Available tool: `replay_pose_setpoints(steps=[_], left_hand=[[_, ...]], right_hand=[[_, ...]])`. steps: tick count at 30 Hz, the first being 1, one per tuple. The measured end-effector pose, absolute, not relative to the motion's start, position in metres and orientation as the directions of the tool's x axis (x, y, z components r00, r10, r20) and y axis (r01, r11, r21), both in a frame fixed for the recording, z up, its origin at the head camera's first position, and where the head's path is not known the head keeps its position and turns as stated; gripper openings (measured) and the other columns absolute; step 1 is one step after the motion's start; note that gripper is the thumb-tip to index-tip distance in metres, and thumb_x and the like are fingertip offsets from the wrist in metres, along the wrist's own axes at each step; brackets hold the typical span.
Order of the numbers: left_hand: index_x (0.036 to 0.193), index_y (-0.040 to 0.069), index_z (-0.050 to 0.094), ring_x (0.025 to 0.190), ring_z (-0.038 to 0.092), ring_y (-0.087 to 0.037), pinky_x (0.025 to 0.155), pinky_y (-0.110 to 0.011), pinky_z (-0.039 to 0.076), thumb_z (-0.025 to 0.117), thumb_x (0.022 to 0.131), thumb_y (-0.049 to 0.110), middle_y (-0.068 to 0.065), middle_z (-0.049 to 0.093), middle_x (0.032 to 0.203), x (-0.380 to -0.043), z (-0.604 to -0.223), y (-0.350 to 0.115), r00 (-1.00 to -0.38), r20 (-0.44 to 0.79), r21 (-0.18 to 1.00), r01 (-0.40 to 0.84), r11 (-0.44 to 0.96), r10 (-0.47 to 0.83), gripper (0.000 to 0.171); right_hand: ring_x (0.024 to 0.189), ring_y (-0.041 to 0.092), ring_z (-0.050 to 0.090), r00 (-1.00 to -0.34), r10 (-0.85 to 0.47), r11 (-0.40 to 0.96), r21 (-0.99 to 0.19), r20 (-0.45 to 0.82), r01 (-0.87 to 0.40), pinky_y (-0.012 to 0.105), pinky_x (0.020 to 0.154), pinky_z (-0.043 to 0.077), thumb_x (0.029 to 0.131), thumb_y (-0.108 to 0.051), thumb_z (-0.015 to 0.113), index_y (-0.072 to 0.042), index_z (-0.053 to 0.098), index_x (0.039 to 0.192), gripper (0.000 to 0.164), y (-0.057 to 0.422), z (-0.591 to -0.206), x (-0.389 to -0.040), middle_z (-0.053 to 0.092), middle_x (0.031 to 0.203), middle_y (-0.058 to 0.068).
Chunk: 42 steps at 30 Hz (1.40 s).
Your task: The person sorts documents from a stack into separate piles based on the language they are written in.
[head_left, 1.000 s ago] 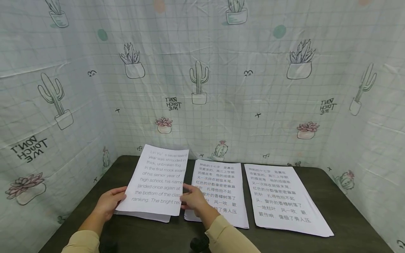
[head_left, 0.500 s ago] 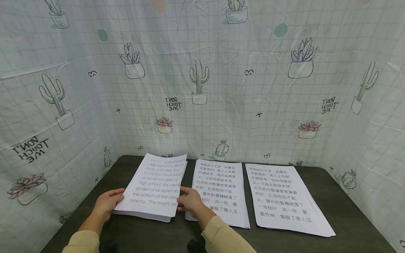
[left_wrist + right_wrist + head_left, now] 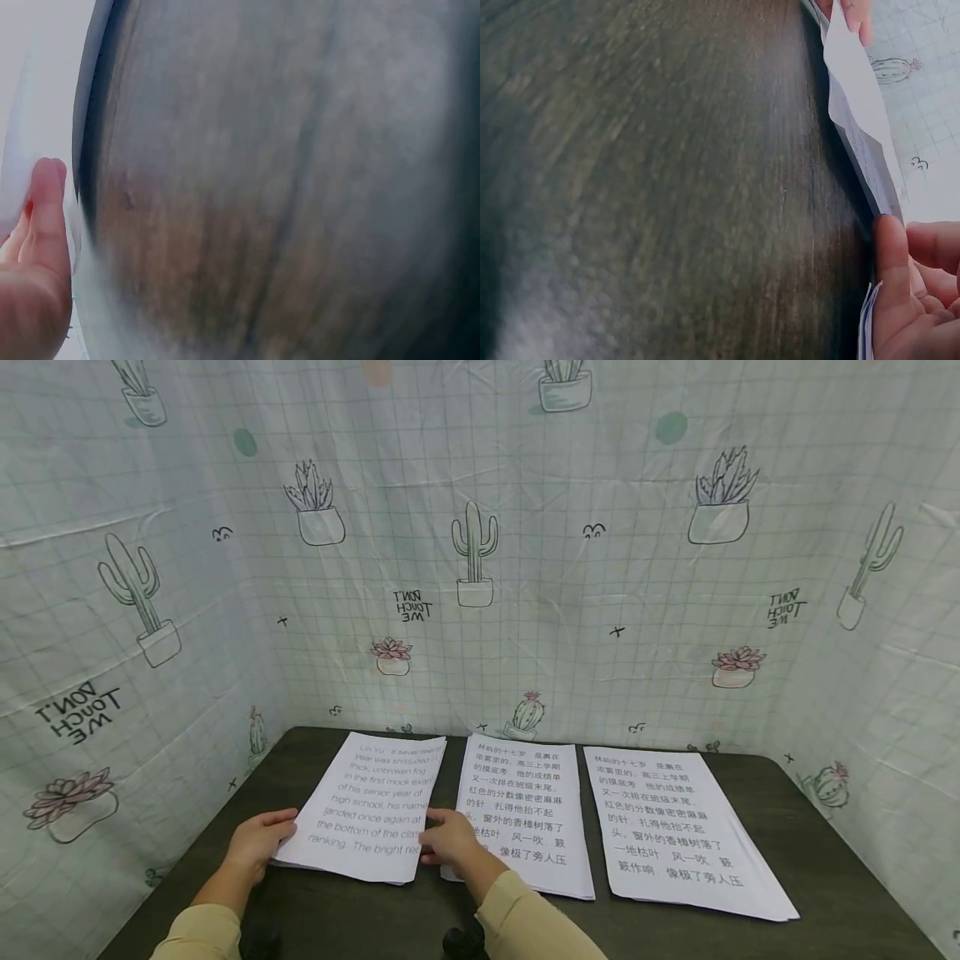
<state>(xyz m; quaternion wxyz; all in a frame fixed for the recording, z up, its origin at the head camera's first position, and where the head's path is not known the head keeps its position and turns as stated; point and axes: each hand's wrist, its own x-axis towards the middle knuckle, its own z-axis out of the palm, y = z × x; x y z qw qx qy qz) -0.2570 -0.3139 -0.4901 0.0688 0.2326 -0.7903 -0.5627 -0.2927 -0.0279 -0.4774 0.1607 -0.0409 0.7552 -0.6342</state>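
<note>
A stack of white paper sheets [image 3: 367,810] with large English print lies at the left of the dark table. My left hand [image 3: 257,843] holds its left edge near the lower corner, while my right hand [image 3: 454,843] grips the opposite edge. The right wrist view shows the near edge of the sheets [image 3: 859,105] slightly bowed, its end between the thumb [image 3: 890,251] and forefinger of that hand. In the left wrist view, the left hand [image 3: 41,255] is up against white paper. The middle paper stack [image 3: 525,827], printed in Chinese, lies partly behind my right hand.
A third paper stack [image 3: 667,835] with Chinese print lies at the right, its lower sheets fanned out a little. A patterned cloth [image 3: 472,652] hangs behind and beside the table [image 3: 360,918]. Small black objects [image 3: 463,942] show at the front by the wrists.
The English-printed paper has come down from a raised, tilted position and now lies flat over the sheets below. Both hands have stayed at its sides, lowering slightly with it.
</note>
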Motion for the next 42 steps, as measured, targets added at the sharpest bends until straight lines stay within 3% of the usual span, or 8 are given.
replay_pose_setpoints(steps=[5, 9, 13, 23, 30, 34, 38, 42], left_hand=[[0.135, -0.009, 0.050, 0.100, 0.060, -0.030, 0.067, -0.023, 0.053, 0.056, 0.096, 0.010, -0.035, 0.046, 0.137, -0.257, -0.491, -0.315, -0.883, -0.161, 0.918, -0.298, 0.263, -0.440, 0.044], [0.138, -0.007, 0.048, 0.115, 0.054, -0.039, 0.086, -0.040, 0.054, 0.051, 0.099, 0.014, -0.034, 0.044, 0.141, -0.258, -0.491, -0.314, -0.876, -0.179, 0.908, -0.322, 0.267, -0.449, 0.044], [0.139, -0.009, 0.044, 0.130, 0.043, -0.045, 0.107, -0.055, 0.040, 0.047, 0.099, 0.013, -0.034, 0.041, 0.144, -0.257, -0.487, -0.311, -0.880, -0.170, 0.913, -0.310, 0.265, -0.444, 0.045], [0.139, -0.012, 0.043, 0.120, 0.054, -0.040, 0.095, -0.042, 0.053, 0.050, 0.098, 0.012, -0.036, 0.043, 0.142, -0.250, -0.477, -0.311, -0.901, -0.121, 0.931, -0.248, 0.266, -0.417, 0.048], [0.139, -0.010, 0.043, 0.107, 0.059, -0.029, 0.085, -0.030, 0.057, 0.051, 0.097, 0.010, -0.035, 0.044, 0.141, -0.252, -0.468, -0.305, -0.908, -0.112, 0.935, -0.233, 0.266, -0.403, 0.047], [0.140, -0.010, 0.043, 0.109, 0.059, -0.027, 0.092, -0.035, 0.056, 0.053, 0.097, 0.010, -0.034, 0.045, 0.141, -0.255, -0.466, -0.294, -0.924, -0.108, 0.942, -0.213, 0.258, -0.366, 0.048], [0.141, -0.009, 0.042, 0.117, 0.056, -0.035, 0.101, -0.043, 0.051, 0.054, 0.097, 0.010, -0.033, 0.046, 0.141, -0.260, -0.465, -0.279, -0.939, -0.110, 0.949, -0.197, 0.247, -0.326, 0.049], [0.141, -0.008, 0.042, 0.123, 0.054, -0.039, 0.102, -0.043, 0.050, 0.054, 0.097, 0.009, -0.033, 0.046, 0.142, -0.266, -0.464, -0.263, -0.953, -0.112, 0.952, -0.184, 0.244, -0.283, 0.049]], right_hand=[[0.073, 0.013, 0.065, -0.942, -0.265, 0.232, -0.962, -0.204, 0.143, 0.026, 0.058, 0.058, 0.087, 0.003, 0.063, 0.006, 0.052, 0.137, 0.051, -0.029, -0.477, -0.292, 0.068, 0.095, 0.013], [0.074, 0.014, 0.065, -0.940, -0.264, 0.236, -0.960, -0.215, 0.154, 0.028, 0.060, 0.059, 0.089, 0.000, 0.063, 0.006, 0.050, 0.138, 0.051, -0.029, -0.475, -0.291, 0.068, 0.093, 0.012], [0.075, 0.016, 0.064, -0.940, -0.261, 0.221, -0.961, -0.221, 0.164, 0.030, 0.062, 0.059, 0.089, -0.002, 0.062, 0.007, 0.049, 0.138, 0.051, -0.029, -0.473, -0.290, 0.067, 0.092, 0.013], [0.079, 0.019, 0.068, -0.941, -0.272, 0.232, -0.963, -0.202, 0.140, 0.033, 0.066, 0.061, 0.090, -0.003, 0.060, 0.011, 0.049, 0.136, 0.049, -0.027, -0.468, -0.292, 0.068, 0.096, 0.017], [0.097, 0.031, 0.070, -0.942, -0.299, 0.265, -0.961, -0.155, 0.075, 0.037, 0.075, 0.061, 0.091, -0.006, 0.061, 0.011, 0.049, 0.136, 0.049, -0.013, -0.459, -0.296, 0.063, 0.119, 0.027], [0.101, 0.034, 0.069, -0.943, -0.303, 0.268, -0.962, -0.137, 0.054, 0.039, 0.078, 0.060, 0.089, -0.006, 0.060, 0.008, 0.049, 0.138, 0.052, 0.000, -0.456, -0.300, 0.064, 0.118, 0.027], [0.099, 0.033, 0.070, -0.949, -0.290, 0.259, -0.965, -0.126, 0.049, 0.038, 0.077, 0.060, 0.086, -0.003, 0.058, 0.006, 0.048, 0.139, 0.054, 0.011, -0.455, -0.303, 0.066, 0.112, 0.025], [0.099, 0.032, 0.069, -0.950, -0.287, 0.264, -0.964, -0.120, 0.042, 0.039, 0.078, 0.060, 0.087, -0.004, 0.058, 0.006, 0.048, 0.139, 0.054, 0.023, -0.454, -0.306, 0.065, 0.116, 0.026]])
